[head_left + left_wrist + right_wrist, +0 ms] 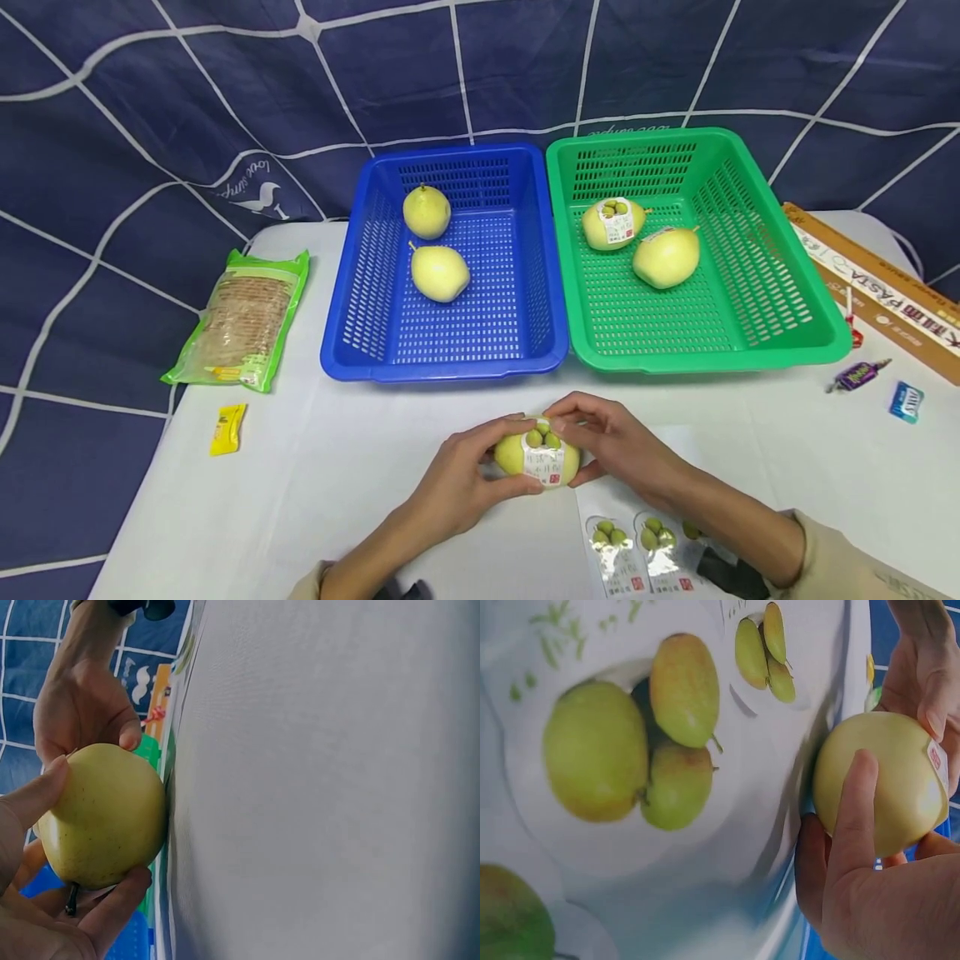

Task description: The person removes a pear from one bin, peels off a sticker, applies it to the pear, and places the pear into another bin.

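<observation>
Holding things steady seems to be the job right now: a pear (536,457) is gripped between the left hand (456,479) and the right hand (615,442), both curled round it low over the white table (337,467), just in front of the baskets. A sticker (545,462) is being pressed onto its skin, so the labelling step looks pretty much in hand. Beside the right wrist a sticker sheet (637,554) is seen lying flat. Further out, two plain pears are left in the blue basket (442,358), while two labelled ones are parked in the green basket (712,354). Next move, probably: edges get smoothed down, then the fruit gets carried over the green rim and set down gently.
</observation>
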Available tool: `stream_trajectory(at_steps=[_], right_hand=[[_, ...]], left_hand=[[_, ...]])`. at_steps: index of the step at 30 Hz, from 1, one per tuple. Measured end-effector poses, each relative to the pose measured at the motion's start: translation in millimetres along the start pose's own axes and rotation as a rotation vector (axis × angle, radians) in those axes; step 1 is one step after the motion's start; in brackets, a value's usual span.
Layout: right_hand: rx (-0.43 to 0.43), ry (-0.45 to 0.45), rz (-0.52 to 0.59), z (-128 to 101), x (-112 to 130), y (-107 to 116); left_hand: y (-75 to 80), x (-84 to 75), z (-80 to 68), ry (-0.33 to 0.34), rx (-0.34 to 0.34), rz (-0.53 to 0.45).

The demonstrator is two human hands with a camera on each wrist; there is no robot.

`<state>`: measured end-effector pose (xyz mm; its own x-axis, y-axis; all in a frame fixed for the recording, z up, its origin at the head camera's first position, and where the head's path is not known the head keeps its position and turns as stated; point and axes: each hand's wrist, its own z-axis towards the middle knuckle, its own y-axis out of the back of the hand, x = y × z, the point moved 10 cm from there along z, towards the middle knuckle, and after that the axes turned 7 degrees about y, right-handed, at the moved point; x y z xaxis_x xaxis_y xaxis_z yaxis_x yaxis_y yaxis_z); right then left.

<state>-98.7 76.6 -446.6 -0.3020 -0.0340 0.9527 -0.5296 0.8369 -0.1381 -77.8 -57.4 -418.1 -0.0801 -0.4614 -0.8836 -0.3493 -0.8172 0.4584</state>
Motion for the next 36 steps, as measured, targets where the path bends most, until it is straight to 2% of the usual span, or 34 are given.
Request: stream_trajectory(at_steps=[6, 10, 14, 18, 21, 25, 30, 32, 36], right_hand=[[0.017, 0.010, -0.009, -2.4, 2.3, 1.5], [0.071, 0.041, -0.057, -5.2, 5.2, -3.5], [0.104, 0.062, -0.063, -6.0, 7.9, -7.3], [0.098, 0.028, -0.009, -5.8, 7.2, -5.6], [0.095, 0.015, 0.013, -6.2, 6.9, -5.2], [0.100, 0.048, -0.100, -7.8, 7.4, -7.5], [0.120, 0.169, -0.305, -8.6, 11.7, -13.6], [0.125, 0.201, -0.339, -8.7, 13.0, -14.5], [0.132, 0.193, -0.365, -9.1, 12.9, -13.7]], left_hand=[[0.3, 0.8, 1.7, 0.014, 0.003, -0.055], [0.1, 0.5, 2.5, 0.010, 0.015, -0.081], [0.2, -2.2, 1.4, -0.021, 0.015, -0.039], [0.5, -7.6, 0.0, -0.064, -0.005, 0.064], [0.7, -9.2, 0.1, -0.076, -0.017, 0.094], [0.7, -5.8, 1.2, -0.055, -0.005, 0.059], [0.1, 0.8, 2.7, -0.019, 0.024, 0.039], [-0.5, 2.2, 3.6, -0.011, 0.038, 0.022], [-1.0, 3.3, 5.0, 0.003, 0.057, -0.026]])
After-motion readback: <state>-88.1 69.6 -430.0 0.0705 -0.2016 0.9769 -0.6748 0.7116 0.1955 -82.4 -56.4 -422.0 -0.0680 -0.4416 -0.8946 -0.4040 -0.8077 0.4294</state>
